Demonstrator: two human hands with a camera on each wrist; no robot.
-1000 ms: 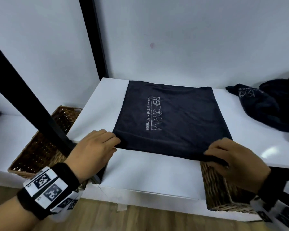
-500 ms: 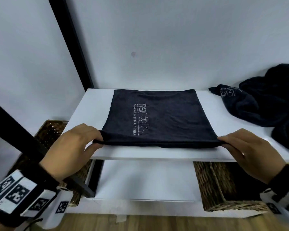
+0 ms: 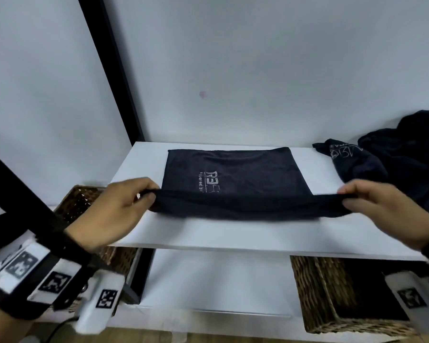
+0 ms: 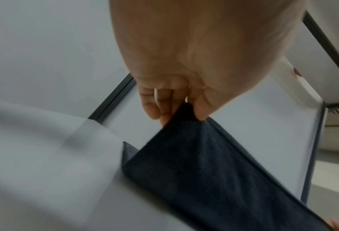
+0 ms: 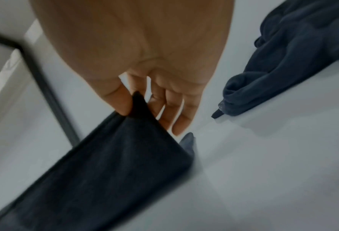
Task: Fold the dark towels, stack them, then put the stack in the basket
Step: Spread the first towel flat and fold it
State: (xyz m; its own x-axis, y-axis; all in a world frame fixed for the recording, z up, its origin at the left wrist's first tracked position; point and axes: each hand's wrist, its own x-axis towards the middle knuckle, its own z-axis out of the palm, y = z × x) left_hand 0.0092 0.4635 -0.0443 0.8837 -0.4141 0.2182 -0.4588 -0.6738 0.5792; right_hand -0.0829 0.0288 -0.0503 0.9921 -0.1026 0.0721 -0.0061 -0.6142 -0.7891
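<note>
Both hands are up off the white shelf top [image 3: 233,233] with the near edge of the dark navy towel with pale printed lettering [image 3: 245,174] stretched between them: the left hand [image 3: 114,214] pinches the corner at 9 o'clock, thumb against fingers, and the right hand [image 3: 386,211] pinches the corner at 3 o'clock the same way. The lifted edge hides the lower part of the print, so only a few letters read. The towel's far half lies flat on the shelf toward 12 o'clock. At 2 o'clock sits a crumpled heap of dark towels [image 3: 394,164], cut off by the frame's right edge, so how many are in it is unclear. Under the shelf at 5 o'clock is a brown woven wicker basket [image 3: 327,293], its inside dark and partly covered by the right wrist; a second wicker basket [image 3: 84,199] at 8 o'clock is mostly hidden behind the left arm and a black frame bar [image 3: 18,194]. Both wrist views are smeared with blur.
</note>
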